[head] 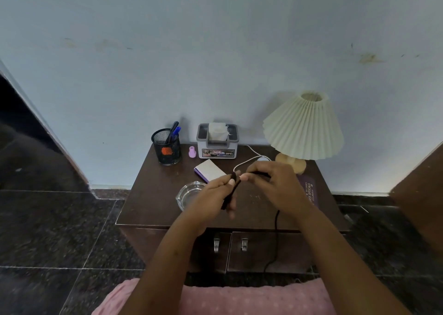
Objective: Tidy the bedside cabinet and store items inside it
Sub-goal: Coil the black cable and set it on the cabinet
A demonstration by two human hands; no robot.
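My left hand (pixel 215 192) grips a black cable (pixel 277 221) above the tabletop (pixel 148 195). My right hand (pixel 275 185) pinches the same cable.

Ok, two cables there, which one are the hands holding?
The black cable, gripped by the left hand and right hand and trailing down the cabinet front. The white cable lies on top near the lamp.

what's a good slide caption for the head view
Left hand and right hand hold a black cable over the bedside cabinet.
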